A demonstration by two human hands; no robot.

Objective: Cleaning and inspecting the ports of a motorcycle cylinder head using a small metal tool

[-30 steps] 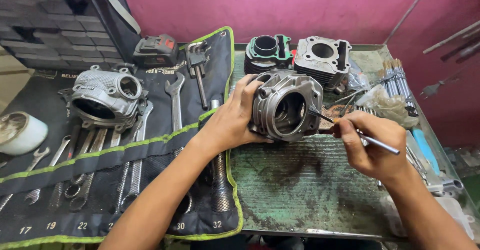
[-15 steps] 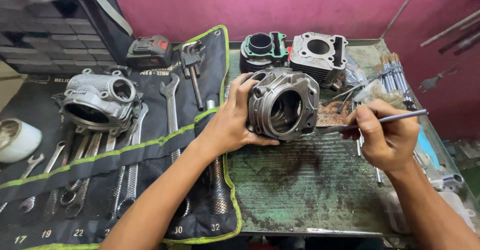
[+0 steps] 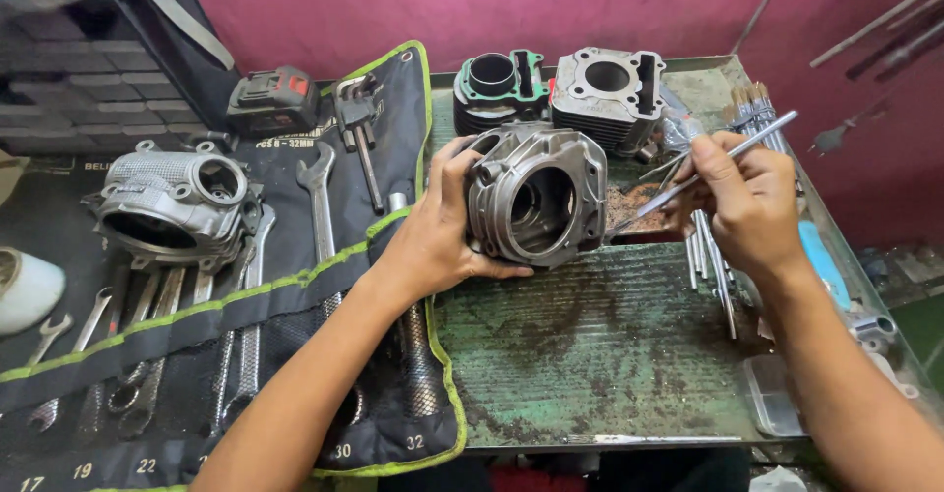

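head view: single camera, looking down at both hands over a worn green tabletop (image 3: pixel 590 354)
left hand (image 3: pixel 433 241): wrapped around the left side of a grey metal engine cylinder (image 3: pixel 536 197), thumb under its lower edge, fingers over the top
engine cylinder: tilted on its side, bore facing toward the camera and right, lower edge on or just above the tabletop, cannot tell which
right hand (image 3: pixel 747 202): closed on a thin metal rod tool (image 3: pixel 703 173), pinched between thumb and fingers
rod tool: runs diagonally, upper end up-right past the fingers, lower tip down-left just beside the cylinder's right rim; contact with the rim not clear
cylinder vs hands: cylinder sits inside the left grip, right hand is near it on the right but apart, only the rod spans the gap
behind cylinder: dark cylinder block with green gasket (image 3: pixel 497 84) and a finned grey cylinder block (image 3: pixel 610 94), side by side at the tabletop's far edge
right of right hand: loose metal rods (image 3: pixel 713 266) lying on the tabletop, partly under the hand; blue handle (image 3: pixel 821 261) further right
left side: black tool roll with green trim (image 3: pixel 295 286) spread out, spanners (image 3: pixel 320 207) in its pockets
on tool roll: grey cylinder head (image 3: pixel 172 207) at left, well apart from both hands; hex key set (image 3: pixel 359 114) and dark battery pack (image 3: pixel 270 99) at the far end
far left edge: white round object (image 3: pixel 25 290), partly cut off
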